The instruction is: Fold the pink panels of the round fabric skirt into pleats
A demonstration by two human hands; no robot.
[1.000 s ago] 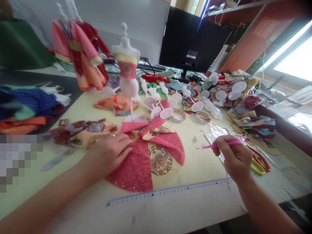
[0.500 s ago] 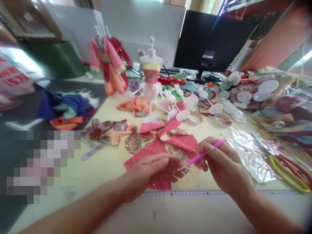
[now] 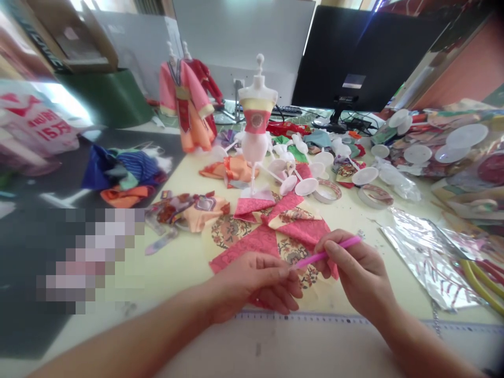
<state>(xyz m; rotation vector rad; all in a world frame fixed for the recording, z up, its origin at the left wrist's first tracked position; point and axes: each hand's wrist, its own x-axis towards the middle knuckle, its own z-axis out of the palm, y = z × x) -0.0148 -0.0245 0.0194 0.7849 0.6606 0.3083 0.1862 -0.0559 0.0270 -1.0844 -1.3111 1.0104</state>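
Observation:
My right hand (image 3: 356, 268) is closed around a slim pink pen (image 3: 315, 258), tilted so its whitish tip points left and down. At that tip, the thumb and index finger of my left hand (image 3: 260, 278) come together in a pinch; whatever lies between them is too small to make out. The other left fingers curl loosely below. Under both hands lies a small garment (image 3: 252, 244) of red cloth and cream floral fabric, its lower part covered by my left hand.
A white dress-form mannequin (image 3: 258, 126) stands behind the garment. A ruler (image 3: 315, 318) runs along the front. Tape rolls (image 3: 326, 192), a silvery clear bag (image 3: 429, 262) and yellow-handled scissors (image 3: 478, 281) lie rightward. Dressed mannequins (image 3: 183, 105) and monitors (image 3: 364, 58) stand at the back.
The left thumb has closed toward the index finger at the pen's tip; before, the palm lay open with tiny specks at the fingers. The view has shifted left, so things appear further right.

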